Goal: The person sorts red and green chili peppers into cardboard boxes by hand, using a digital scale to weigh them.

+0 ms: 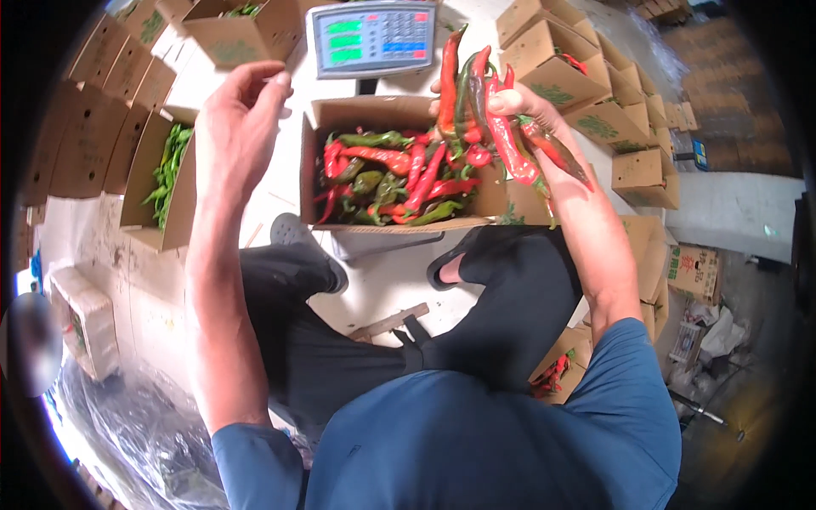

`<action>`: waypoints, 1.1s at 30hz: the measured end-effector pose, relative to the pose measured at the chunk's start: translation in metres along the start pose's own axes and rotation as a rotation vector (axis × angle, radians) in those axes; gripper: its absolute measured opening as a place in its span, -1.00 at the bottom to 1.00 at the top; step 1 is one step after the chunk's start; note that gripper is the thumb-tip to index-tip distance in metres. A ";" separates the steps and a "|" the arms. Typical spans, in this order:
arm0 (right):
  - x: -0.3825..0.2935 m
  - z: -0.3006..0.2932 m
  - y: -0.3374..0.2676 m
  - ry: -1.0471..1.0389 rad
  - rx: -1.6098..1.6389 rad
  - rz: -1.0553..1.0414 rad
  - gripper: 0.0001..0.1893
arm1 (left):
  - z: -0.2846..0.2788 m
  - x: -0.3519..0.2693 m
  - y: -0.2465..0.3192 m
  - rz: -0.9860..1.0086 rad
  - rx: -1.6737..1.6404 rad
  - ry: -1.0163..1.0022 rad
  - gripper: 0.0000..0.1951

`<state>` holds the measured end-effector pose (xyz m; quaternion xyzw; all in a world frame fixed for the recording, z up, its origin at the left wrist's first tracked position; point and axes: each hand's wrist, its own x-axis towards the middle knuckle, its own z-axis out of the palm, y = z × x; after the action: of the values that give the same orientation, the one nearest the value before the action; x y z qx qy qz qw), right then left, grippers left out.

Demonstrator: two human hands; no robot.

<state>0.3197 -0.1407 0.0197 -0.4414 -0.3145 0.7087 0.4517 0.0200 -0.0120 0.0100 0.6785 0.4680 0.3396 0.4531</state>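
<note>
My right hand (524, 108) grips a bunch of long chili peppers (507, 137), red, green and mottled dark, above the right side of an open cardboard box (401, 227). One mottled pepper (554, 150) lies across the wrist, its tip pointing down. Inside the box is a heap of red and green peppers (414, 175). My left hand (245, 118) is raised left of the box, its fingers loosely curled and nothing visible in them. Just behind the box is a weighing scale's display panel (373, 39) with lit green readouts and a keypad.
At left stands a carton (182, 217) of green peppers (169, 172); another box (236, 41) is behind it. Several cartons (561, 70) line the right side. Clear plastic sheeting (140, 433) and a foam box (86, 319) lie lower left. A wooden piece (389, 323) is between my legs.
</note>
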 end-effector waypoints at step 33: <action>0.083 0.017 0.073 0.184 -1.597 -0.620 -0.69 | -0.021 0.011 -0.013 0.006 -0.043 0.254 -0.66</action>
<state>0.2610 -0.0944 -0.0633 -0.5769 -0.7871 0.0812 0.2026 0.0010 0.0069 0.0062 0.6215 0.5120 0.4343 0.4037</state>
